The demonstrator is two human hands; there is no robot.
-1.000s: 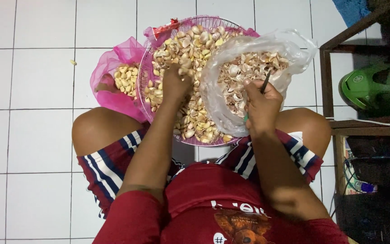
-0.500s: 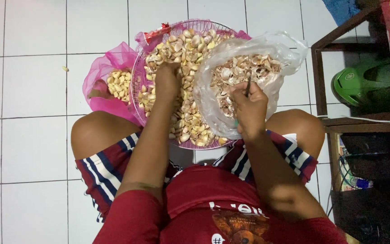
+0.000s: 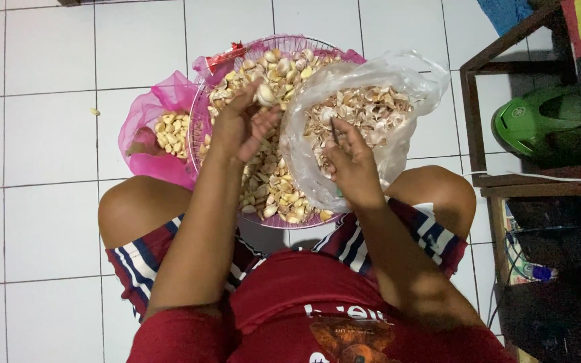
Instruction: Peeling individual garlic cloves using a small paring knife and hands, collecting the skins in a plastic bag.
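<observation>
Tiles of the white floor (image 3: 48, 134) carry your pink basket (image 3: 200, 134) of garlic at frame centre. Your left hand (image 3: 240, 128) has lifted since a moment ago, fingers now closed on a clove (image 3: 265, 94). Your right hand (image 3: 351, 165) grips a small knife (image 3: 334, 131) over the clear bag (image 3: 405, 81) of skins.

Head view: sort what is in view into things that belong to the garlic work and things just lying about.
In use:
left hand lifting a garlic clove
right hand with a small knife
pink basket
clear bag of skins
pink bag of peeled cloves

Lying about:
green helmet
wooden shelf
stray clove
</observation>
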